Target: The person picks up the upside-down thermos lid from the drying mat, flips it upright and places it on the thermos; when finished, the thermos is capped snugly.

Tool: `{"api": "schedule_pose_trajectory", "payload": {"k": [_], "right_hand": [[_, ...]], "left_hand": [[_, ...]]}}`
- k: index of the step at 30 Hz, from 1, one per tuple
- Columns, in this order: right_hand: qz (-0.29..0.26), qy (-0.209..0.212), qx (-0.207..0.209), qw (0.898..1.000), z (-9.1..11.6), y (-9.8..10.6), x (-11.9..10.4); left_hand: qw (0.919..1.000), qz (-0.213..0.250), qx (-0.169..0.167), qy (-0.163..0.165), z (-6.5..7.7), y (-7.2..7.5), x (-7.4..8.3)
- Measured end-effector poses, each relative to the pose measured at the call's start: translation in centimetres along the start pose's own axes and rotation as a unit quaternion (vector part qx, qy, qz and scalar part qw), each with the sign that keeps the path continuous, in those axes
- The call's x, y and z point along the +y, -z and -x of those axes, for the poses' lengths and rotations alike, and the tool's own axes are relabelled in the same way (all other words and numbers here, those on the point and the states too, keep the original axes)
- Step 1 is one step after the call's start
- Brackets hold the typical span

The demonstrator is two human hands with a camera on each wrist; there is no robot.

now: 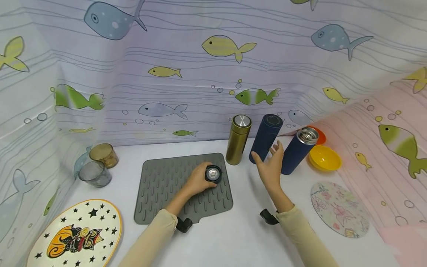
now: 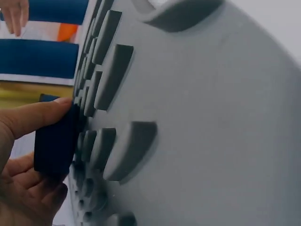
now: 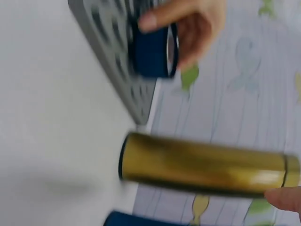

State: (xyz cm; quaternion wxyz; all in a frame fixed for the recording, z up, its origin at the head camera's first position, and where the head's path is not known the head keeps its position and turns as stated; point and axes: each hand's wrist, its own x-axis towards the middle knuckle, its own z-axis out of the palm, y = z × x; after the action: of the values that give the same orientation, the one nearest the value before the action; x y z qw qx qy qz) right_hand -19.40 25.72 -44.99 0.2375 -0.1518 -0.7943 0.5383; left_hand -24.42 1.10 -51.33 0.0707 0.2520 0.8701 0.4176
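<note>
On the grey ridged mat, my left hand grips a dark blue flask lid, its inner side facing up. The left wrist view shows thumb and fingers around the lid, which is right at the mat's ridges. My right hand, fingers spread and holding nothing, is in front of the gap between two navy flasks. One navy flask has its lid on; the other navy flask shows a bare steel mouth. A gold flask stands upright to their left.
Two tinted glasses, amber and grey, lie tilted at the left. An owl-patterned oval plate is at front left. Yellow and orange bowls sit behind a floral round mat. A fish-print curtain hangs behind.
</note>
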Motion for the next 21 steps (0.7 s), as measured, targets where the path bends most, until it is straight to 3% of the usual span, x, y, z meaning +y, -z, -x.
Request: {"api": "schedule_pose_trajectory", "payload": {"k": [4, 7, 11, 14, 18, 21], "right_hand": [[0.006, -0.03, -0.092, 0.995, 3.0, -0.4, -0.4], [0.002, -0.063, -0.186, 0.98, 4.6, -0.8, -0.7], [-0.06, -0.113, -0.303, 0.945, 6.2, -1.0, -1.4], [-0.114, -0.146, -0.362, 0.914, 7.1, -0.9, -2.0], [-0.16, -0.158, -0.411, 0.883, 7.8, -0.7, -2.4], [-0.187, -0.161, -0.43, 0.869, 8.2, -0.5, -2.4]], "left_hand": [[0.9995, 0.015, 0.021, -0.02, 1.1, 0.7, 1.1], [0.9984, 0.028, 0.027, -0.04, 2.2, 1.7, 2.8], [0.9973, 0.031, 0.02, -0.063, 4.0, 2.8, 5.0], [0.9965, 0.035, 0.004, -0.076, 5.3, 3.3, 6.2], [0.9943, 0.04, -0.012, -0.098, 6.5, 3.8, 7.3], [0.9929, 0.028, -0.02, -0.114, 7.0, 3.9, 7.7]]}}
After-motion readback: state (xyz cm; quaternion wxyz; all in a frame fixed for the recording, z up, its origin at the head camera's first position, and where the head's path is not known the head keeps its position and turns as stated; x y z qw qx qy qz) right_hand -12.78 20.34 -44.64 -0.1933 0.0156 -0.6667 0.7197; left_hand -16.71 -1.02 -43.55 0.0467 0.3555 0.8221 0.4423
